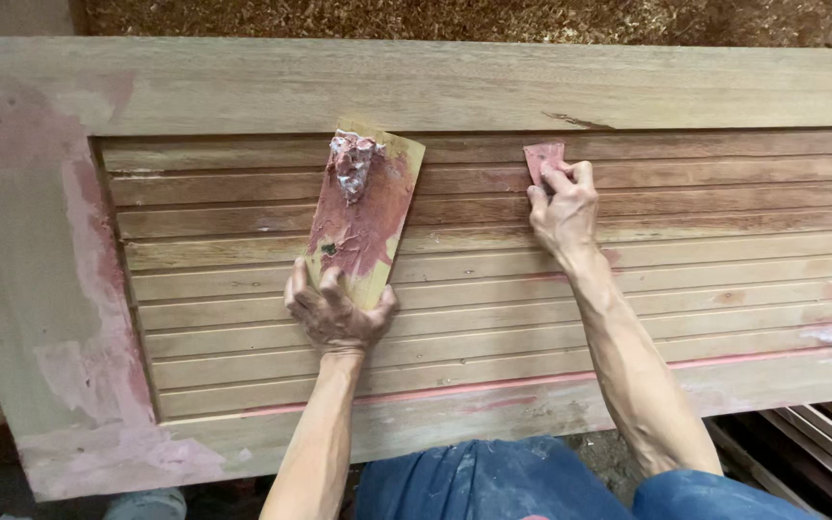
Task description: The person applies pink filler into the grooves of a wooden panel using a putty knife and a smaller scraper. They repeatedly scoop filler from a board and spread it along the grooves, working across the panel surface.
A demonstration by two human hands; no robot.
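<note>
head view: a louvred wooden door (455, 87) lies flat, its frame smeared with pink filler (98, 433) along the left stile and the lower rail. the left hand (337, 310) grips the near end of a board (366, 207), fingers curled over its edge and thumb at the right side; the board rests on the slats (705, 260), tilted a little to the right, coated in reddish filler with a pale lump (352, 162) near its far end. the right hand (562, 207) reaches further up the slats, fingers closed on a small pink scraper (543, 157) and pressing it against an upper slat, just below the top rail. the two hands are apart, the board between them and slightly left. a dark gouge (578, 120) marks the top rail near the scraper. blue trousers (493, 481) show at the bottom edge, sawdust (435, 17) beyond the door, and stacked strips (820, 433) at lower right.
</note>
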